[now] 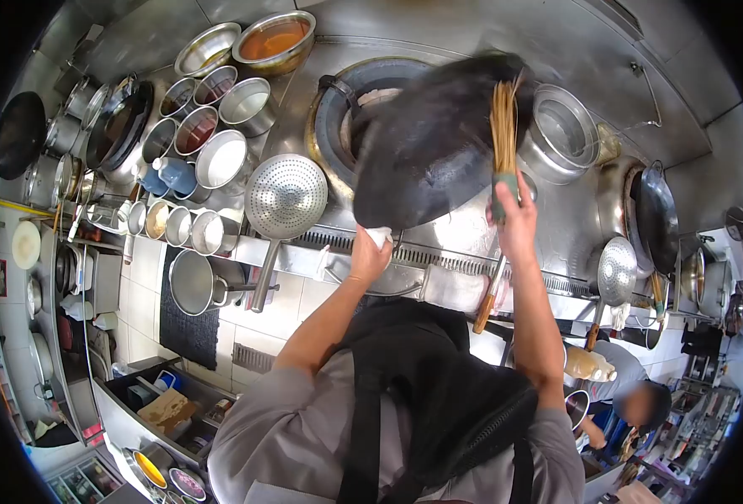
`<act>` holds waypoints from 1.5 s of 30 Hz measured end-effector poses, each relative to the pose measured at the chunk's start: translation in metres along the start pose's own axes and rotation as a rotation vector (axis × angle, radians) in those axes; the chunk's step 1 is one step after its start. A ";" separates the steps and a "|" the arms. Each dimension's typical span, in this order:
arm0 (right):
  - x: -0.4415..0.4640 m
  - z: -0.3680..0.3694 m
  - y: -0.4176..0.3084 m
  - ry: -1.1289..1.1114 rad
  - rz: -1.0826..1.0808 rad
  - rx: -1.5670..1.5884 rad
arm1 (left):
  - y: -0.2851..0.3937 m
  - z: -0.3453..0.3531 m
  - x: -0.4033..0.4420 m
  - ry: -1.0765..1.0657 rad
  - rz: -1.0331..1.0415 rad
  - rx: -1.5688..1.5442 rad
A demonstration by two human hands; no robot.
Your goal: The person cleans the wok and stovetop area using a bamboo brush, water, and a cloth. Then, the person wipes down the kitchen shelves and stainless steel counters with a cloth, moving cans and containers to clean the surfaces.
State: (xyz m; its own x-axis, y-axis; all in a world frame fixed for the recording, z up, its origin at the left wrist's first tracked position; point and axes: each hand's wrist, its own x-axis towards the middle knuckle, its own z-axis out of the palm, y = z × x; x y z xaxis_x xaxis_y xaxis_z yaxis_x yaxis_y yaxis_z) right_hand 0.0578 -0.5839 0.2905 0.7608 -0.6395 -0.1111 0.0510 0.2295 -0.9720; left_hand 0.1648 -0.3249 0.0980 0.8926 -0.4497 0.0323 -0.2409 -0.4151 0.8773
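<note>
My left hand (370,256) is closed around a folded white cloth (378,236) at the near rim of a large dark wok (426,160). The wok is tilted up off the burner ring (328,126), and its far side is smeared by motion. In my right hand (516,220) is a bamboo wok brush (504,130), gripped at its green-wrapped end with the bristles upward. The bristles overlap the wok's right side in view; whether they touch it I cannot tell. A wooden-handled utensil (486,307) lies just below my right hand, its head partly hidden.
Left of the burner, a perforated strainer (286,197) rests by several metal seasoning pots (221,160). Steel bowls (275,40) stand behind them. On the right are a metal pot (563,126), another wok (653,214) and a second strainer (617,269). Another person (624,370) is at lower right.
</note>
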 end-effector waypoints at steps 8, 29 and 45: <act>-0.015 0.038 0.027 -0.102 0.012 -0.200 | 0.036 -0.014 0.007 0.006 0.188 0.100; 0.230 0.125 -0.109 0.455 -1.244 -0.807 | 0.009 0.003 0.074 0.141 -0.546 -0.727; 0.171 0.143 0.071 -0.700 0.239 -1.250 | 0.036 -0.038 0.076 -0.033 -0.641 -0.471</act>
State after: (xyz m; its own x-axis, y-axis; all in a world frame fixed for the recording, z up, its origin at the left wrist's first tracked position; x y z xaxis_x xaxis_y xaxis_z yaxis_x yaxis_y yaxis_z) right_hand 0.2836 -0.5720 0.2317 0.8428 -0.1118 -0.5265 -0.4274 -0.7336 -0.5284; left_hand 0.2384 -0.3447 0.1504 0.7893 -0.2623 -0.5551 0.5089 -0.2264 0.8305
